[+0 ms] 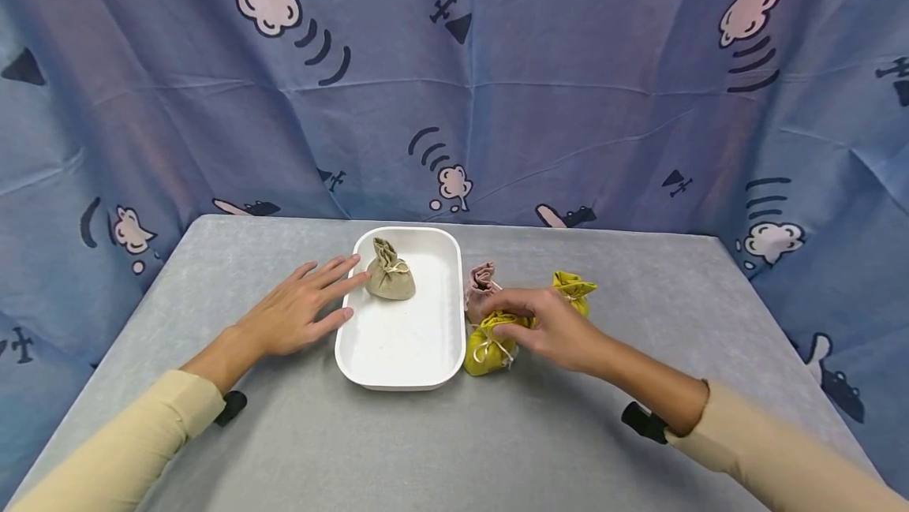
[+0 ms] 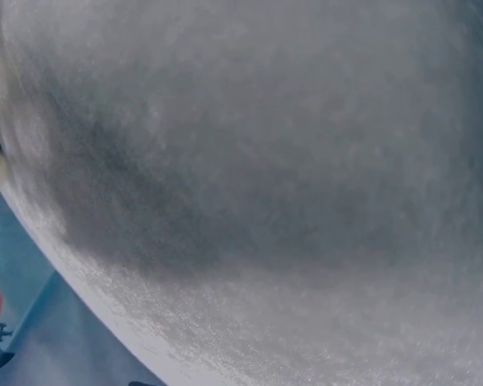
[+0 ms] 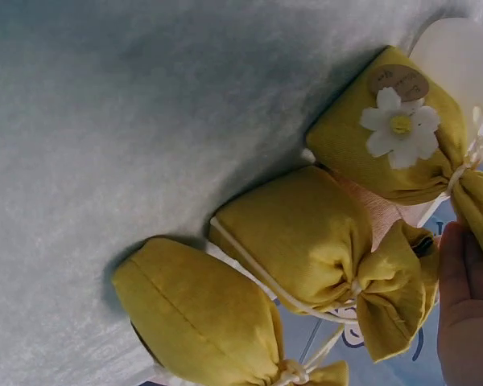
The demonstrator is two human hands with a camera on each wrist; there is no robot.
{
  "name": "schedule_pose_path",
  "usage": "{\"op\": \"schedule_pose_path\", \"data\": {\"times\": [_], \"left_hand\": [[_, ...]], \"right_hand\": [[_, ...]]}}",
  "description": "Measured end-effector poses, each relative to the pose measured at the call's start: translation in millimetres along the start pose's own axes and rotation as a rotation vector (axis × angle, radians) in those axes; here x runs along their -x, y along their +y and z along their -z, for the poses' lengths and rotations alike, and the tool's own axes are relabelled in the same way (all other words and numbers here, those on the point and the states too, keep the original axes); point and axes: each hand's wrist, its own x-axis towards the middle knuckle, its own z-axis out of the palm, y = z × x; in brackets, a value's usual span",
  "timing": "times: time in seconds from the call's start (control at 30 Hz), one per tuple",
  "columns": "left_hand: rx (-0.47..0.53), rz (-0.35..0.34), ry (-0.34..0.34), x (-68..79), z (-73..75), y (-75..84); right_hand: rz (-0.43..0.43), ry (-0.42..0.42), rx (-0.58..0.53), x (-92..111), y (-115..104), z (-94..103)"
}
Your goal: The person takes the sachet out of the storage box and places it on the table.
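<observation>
My left hand [image 1: 298,311] lies with fingers spread over the left rim of a white tray [image 1: 405,346]. Its fingertips are close to a beige-green drawstring pouch [image 1: 392,282] inside the tray; I cannot tell if they touch it. Just right of the tray, my right hand [image 1: 550,330] pinches the gathered neck of a yellow drawstring pouch [image 1: 486,350]. In the right wrist view this yellow pouch carries a white flower [image 3: 400,127] and a brown tag. A pink pouch [image 1: 480,287] stands right behind it, partly covered by the hand.
Another yellow pouch [image 1: 575,291] stands behind my right hand. The right wrist view also shows a middle yellow pouch [image 3: 294,225], mostly hidden by the hand in the head view. A grey cloth-covered table [image 1: 355,449] meets a blue patterned curtain [image 1: 398,102] at the back.
</observation>
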Motion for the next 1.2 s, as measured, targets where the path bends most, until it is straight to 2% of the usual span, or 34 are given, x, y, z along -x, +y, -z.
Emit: {"op": "schedule_pose_path", "data": {"times": [0.3, 0.6, 0.8, 1.2], "left_hand": [[-0.003, 0.005, -0.005, 1.0, -0.4, -0.7], [0.004, 0.01, -0.008, 1.9, -0.6, 0.1], [0.009, 0.014, -0.006, 1.7, -0.5, 0.4], [0.005, 0.004, 0.007, 1.0, -0.8, -0.5]], "right_hand": [[-0.011, -0.019, -0.009, -3, 0, -1.0], [-0.046, -0.026, 0.036, -11, -10, 3.1], [-0.008, -0.026, 0.029, -23, -16, 6.4], [-0.051, -0.052, 0.041, -52, -30, 11.3]]}}
